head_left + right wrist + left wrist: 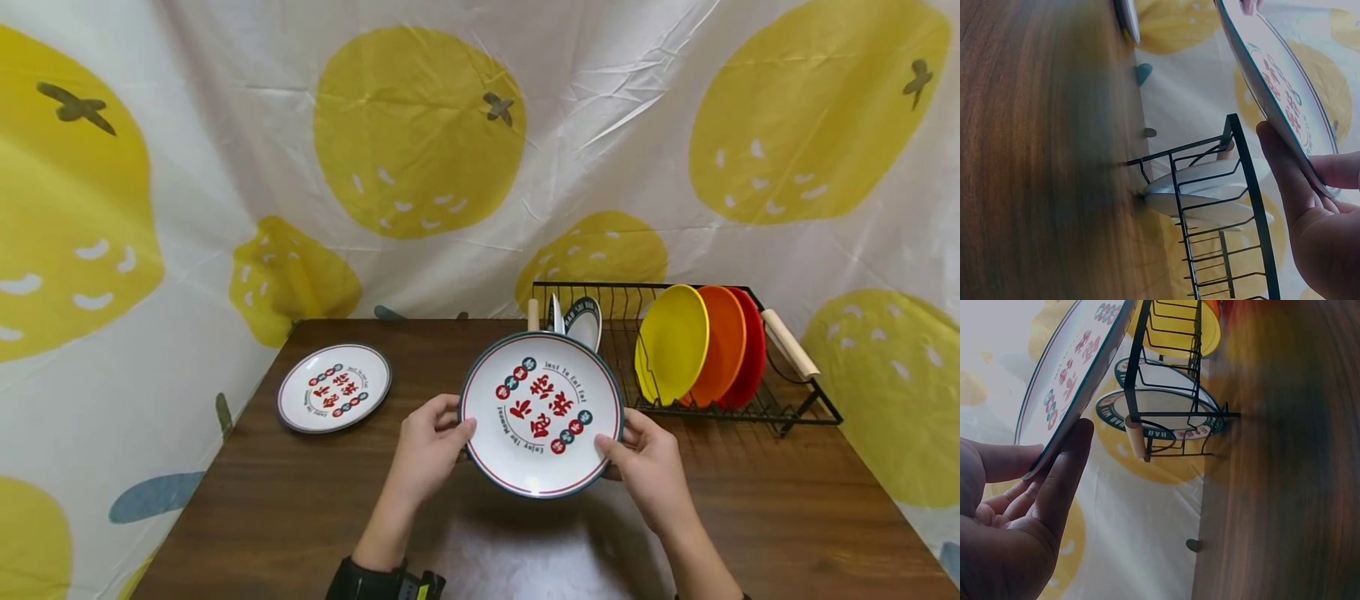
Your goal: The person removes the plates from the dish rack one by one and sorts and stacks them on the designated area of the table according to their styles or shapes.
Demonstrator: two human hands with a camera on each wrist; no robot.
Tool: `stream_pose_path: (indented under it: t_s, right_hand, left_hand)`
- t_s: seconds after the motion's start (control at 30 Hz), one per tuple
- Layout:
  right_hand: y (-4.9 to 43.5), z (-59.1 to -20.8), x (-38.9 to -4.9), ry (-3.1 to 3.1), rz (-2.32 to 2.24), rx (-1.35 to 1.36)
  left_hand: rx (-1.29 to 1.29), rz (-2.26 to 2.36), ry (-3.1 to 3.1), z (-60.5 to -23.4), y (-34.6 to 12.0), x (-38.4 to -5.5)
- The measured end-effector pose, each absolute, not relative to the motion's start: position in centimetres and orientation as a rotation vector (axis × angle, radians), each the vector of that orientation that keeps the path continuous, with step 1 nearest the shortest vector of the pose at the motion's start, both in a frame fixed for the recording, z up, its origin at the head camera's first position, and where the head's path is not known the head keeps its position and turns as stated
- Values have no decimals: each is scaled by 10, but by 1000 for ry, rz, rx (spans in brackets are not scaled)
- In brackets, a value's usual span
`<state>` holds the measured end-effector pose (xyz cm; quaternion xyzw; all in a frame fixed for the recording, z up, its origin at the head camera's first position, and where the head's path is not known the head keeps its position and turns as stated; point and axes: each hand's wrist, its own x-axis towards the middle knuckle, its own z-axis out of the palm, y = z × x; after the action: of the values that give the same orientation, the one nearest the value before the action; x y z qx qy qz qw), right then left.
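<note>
Both hands hold up a white plate with a dark green rim and red lettering, tilted with its face toward the head camera. My left hand pinches its left edge, thumb on the face and fingers behind. At the right edge my right hand grips it the same way. In both wrist views the plate is seen side-on, above the table. A similar plate lies face up on the table at the left. Behind the held plate, a black wire dish rack is partly hidden.
In the rack's right part stand a yellow plate, an orange plate and a red plate. White, green-rimmed plates stand at its left end. A wooden handle sticks out on the right. A lemon-print cloth hangs behind the brown table.
</note>
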<state>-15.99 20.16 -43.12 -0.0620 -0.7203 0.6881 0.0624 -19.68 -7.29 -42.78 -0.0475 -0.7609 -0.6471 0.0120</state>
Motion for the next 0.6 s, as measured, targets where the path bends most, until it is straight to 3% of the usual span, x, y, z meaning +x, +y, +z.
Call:
stream_pose_path:
  t_s: [0.6]
  right_hand:
    - [200, -431, -160, -2223, 2056, -188]
  left_hand:
    - [-133, -2013, -2377, -428, -77, -196]
